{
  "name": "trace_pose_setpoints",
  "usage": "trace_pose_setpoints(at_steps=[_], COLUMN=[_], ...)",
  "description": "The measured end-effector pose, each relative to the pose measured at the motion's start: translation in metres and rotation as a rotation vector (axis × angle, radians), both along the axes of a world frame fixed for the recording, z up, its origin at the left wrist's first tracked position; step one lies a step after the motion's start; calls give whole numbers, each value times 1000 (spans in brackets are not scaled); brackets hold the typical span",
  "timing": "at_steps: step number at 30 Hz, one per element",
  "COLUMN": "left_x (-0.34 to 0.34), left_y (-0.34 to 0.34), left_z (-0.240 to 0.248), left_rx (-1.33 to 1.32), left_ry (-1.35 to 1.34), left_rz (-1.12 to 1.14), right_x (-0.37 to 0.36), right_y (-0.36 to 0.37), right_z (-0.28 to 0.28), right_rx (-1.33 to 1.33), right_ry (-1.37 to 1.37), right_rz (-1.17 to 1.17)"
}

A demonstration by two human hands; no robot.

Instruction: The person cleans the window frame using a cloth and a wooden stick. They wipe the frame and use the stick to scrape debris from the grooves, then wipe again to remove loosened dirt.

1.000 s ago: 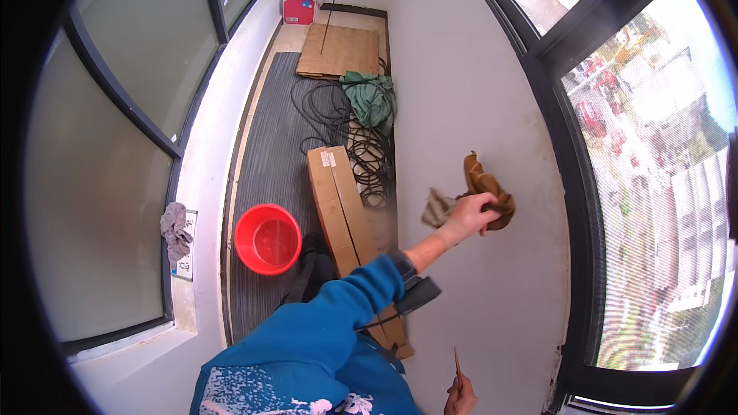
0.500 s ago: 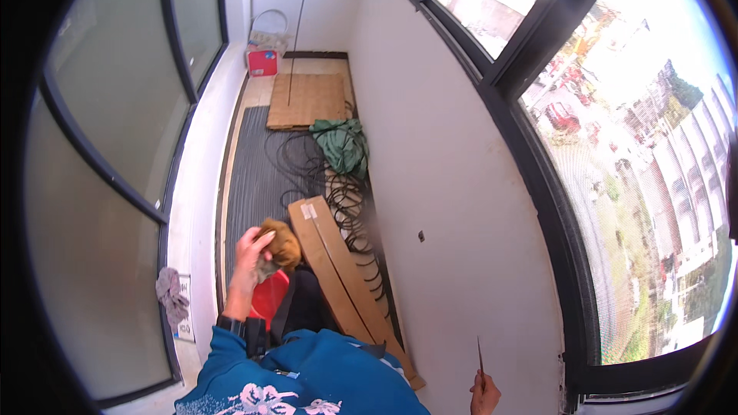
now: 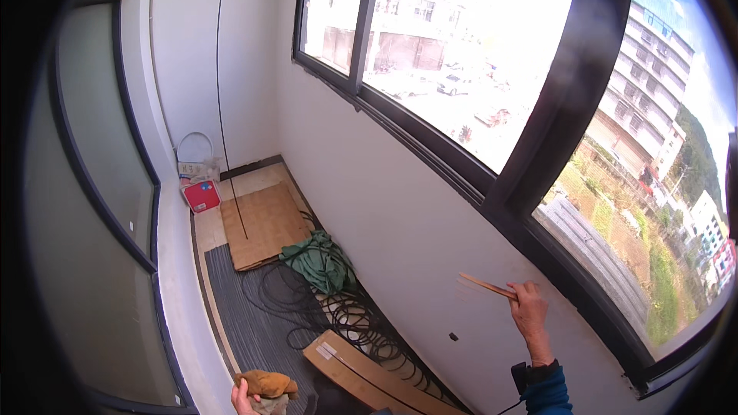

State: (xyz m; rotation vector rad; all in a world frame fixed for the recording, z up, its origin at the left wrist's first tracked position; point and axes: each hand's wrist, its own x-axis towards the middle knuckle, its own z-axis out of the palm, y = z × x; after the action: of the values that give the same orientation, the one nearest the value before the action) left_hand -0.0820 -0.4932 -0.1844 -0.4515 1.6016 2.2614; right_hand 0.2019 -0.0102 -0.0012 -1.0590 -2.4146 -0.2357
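A thin brown, flat stick-like tool (image 3: 486, 286) is pinched in my right hand (image 3: 530, 311), held up against or close to the white wall (image 3: 400, 215) beneath the window. Its tip points left, by some faint marks on the wall; whether it touches them I cannot tell. Low at the left, my left hand (image 3: 243, 398) grips a bunched brown and grey cloth (image 3: 267, 384), partly cut off by the lower edge. A small dark spot (image 3: 453, 336) on the wall lies below the tool.
A long cardboard box (image 3: 369, 376) lies along the wall. Beyond it are black cable coils (image 3: 361, 315), a green cloth (image 3: 319, 261), flattened cardboard (image 3: 265, 223) and a red box (image 3: 202, 196). Dark-framed glass panels (image 3: 92, 261) stand left; the black window frame (image 3: 500, 192) rises right.
My right hand has risen with the tool from low down to the wall below the window. The view has swung right and up, and the left hand with its cloth now sits lower in it.
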Motion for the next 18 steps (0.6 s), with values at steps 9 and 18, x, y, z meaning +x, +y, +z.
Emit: trace_pose_setpoints(at_steps=[9,18], left_x=[-92,-126], left_y=[-6,2], left_z=[41,69], left_rx=[-40,-113], left_ry=[-27,-21], left_rz=[-113,-153], right_x=[-59,-91], right_y=[46,46], right_z=[-11,-34], right_rx=[238,11], right_ry=[64,347], right_rz=[-200,-381])
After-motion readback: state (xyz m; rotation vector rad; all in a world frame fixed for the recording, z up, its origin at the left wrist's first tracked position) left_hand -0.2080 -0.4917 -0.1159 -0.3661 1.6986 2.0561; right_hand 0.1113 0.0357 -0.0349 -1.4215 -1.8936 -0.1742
